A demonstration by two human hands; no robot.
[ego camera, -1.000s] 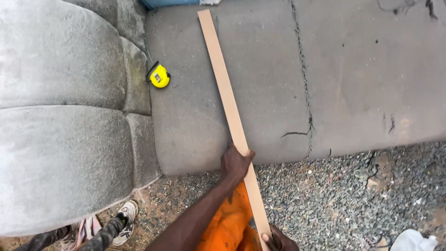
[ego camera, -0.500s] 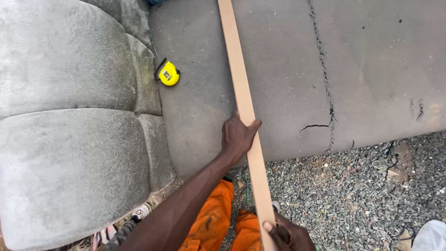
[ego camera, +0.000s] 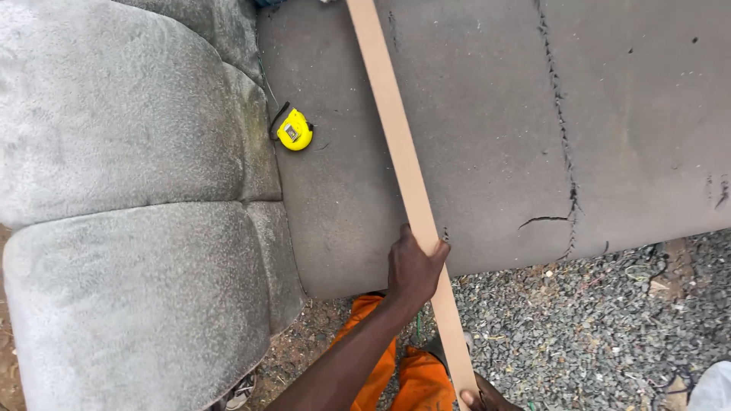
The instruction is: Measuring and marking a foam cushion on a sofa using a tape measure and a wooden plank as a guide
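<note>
A long thin tan wooden strip (ego camera: 396, 137) lies lengthwise across a worn grey sofa seat (ego camera: 487, 129), its far end past the top of the frame. My left hand (ego camera: 415, 266) grips the strip at the seat's front edge. My right hand (ego camera: 487, 399) holds the strip's near end at the bottom of the frame, only partly visible. A yellow tape measure (ego camera: 295, 131) rests on the seat to the left of the strip, near the armrest.
A padded grey sofa arm (ego camera: 129, 213) fills the left side. Grey gravel ground (ego camera: 594, 327) lies in front of the sofa. My orange trousers (ego camera: 403, 373) show below. A torn seam (ego camera: 563, 152) runs down the seat.
My left hand has slid back down the strip toward the seat's front edge. The view has shifted, so the sofa and tape measure sit lower and more to the right.
</note>
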